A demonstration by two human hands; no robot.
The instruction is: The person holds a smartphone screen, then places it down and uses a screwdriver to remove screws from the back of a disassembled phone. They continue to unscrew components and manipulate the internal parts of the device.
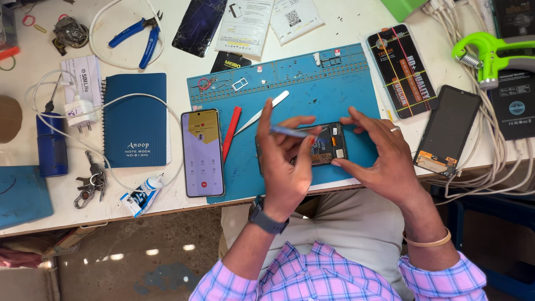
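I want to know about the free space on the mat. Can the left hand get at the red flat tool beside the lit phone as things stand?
Probably yes. The red flat tool lies uncovered on the blue mat, just beside the left hand, with nothing between them. But that hand already holds a thin blue tool.

Left of your hands, a lit phone screen (203, 152) shows lilac and yellow. A black package (402, 70) with red and yellow stripes lies upper right; two white packets (245, 25) lie above the mat.
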